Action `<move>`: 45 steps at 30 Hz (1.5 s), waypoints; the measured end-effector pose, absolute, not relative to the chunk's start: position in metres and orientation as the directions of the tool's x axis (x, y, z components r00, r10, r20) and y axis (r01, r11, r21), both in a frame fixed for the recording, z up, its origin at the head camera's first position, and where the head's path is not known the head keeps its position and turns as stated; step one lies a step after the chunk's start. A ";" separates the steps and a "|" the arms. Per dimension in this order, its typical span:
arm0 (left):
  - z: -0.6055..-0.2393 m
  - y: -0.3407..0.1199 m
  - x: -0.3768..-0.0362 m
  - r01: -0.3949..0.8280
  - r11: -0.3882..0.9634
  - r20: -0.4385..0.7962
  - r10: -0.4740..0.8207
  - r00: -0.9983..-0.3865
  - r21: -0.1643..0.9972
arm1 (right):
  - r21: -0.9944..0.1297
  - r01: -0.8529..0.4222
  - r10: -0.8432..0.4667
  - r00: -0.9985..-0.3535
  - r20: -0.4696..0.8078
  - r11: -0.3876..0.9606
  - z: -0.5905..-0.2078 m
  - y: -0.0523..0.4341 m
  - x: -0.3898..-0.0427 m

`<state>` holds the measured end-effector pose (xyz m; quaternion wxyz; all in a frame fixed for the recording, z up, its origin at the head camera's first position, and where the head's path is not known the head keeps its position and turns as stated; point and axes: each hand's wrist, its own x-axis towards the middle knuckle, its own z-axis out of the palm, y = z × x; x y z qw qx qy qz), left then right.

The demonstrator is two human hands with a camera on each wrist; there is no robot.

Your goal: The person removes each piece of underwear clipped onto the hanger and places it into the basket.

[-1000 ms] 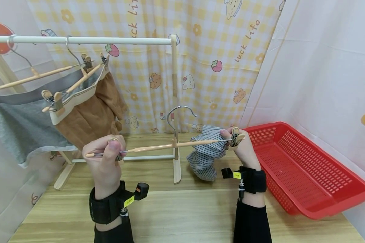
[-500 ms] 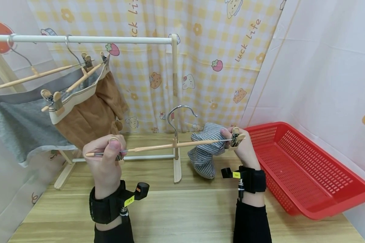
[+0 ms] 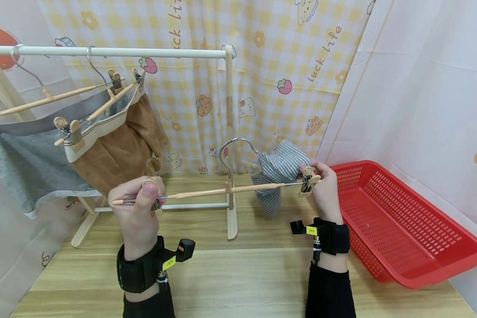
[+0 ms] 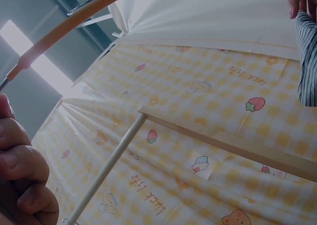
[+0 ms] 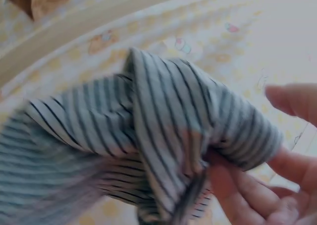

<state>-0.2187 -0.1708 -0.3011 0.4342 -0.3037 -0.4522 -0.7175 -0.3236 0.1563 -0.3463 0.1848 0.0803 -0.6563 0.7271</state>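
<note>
Hanger (image 3: 206,193) spans the head view's centre, its left end pinched by the left hand (image 3: 136,216); the right hand (image 3: 326,192), well apart, grips striped cloth (image 3: 282,163) behind the right end. Curtain lettering (image 3: 317,66) at upper right reads "luck life"; yellow wrist labels (image 3: 168,263) are too small to read. Left wrist view: "luck life" again, lower middle. Right wrist view: blurred cloth at centre, fingers (image 5: 247,197) apparently curled under it.

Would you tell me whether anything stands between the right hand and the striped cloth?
Nothing visible does: in the right wrist view, the right hand touches the striped cloth directly. In the head view, a hanger clip overlaps that hand on the camera's side.
</note>
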 end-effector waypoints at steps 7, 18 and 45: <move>-0.301 -0.171 -0.219 0.898 -0.208 0.823 -0.359 -0.440 0.389 | -0.762 -0.519 0.399 -0.840 0.369 -0.387 -0.345 0.158 -0.326; -0.301 -0.171 -0.219 0.897 -0.203 0.819 -0.367 -0.441 0.392 | -0.589 -0.702 0.611 -0.684 0.399 -0.401 -0.342 0.170 -0.319; -0.302 -0.170 -0.220 0.897 -0.192 0.817 -0.369 -0.443 0.399 | -0.585 -0.705 0.773 -0.603 0.195 -0.402 -0.341 0.197 -0.317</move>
